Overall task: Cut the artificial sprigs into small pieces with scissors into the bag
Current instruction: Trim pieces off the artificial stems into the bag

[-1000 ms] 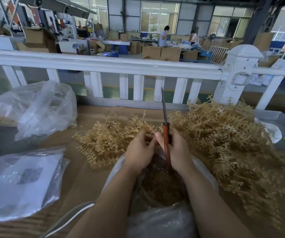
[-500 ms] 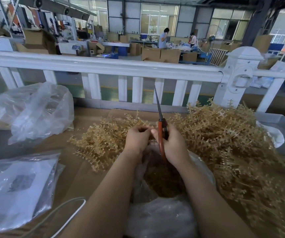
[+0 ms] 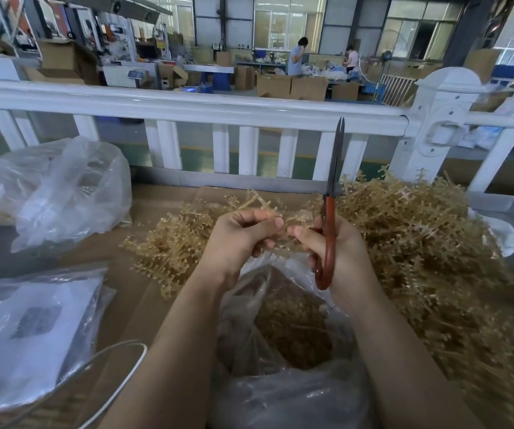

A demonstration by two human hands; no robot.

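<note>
Step is best done by keeping the sprig directly above the bag mouth at the bench's near edge before cutting: left hand pinches that sprig, right hand grips the scissors, blades together pointing up, uncut pile beyond toward the far edge.

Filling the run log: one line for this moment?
left hand pinches sprig | right hand holds scissors, blades closed, upright | bag open below

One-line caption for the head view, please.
Left hand pinches a tan sprig while right hand holds closed red-handled scissors upright above the open plastic bag.
</note>
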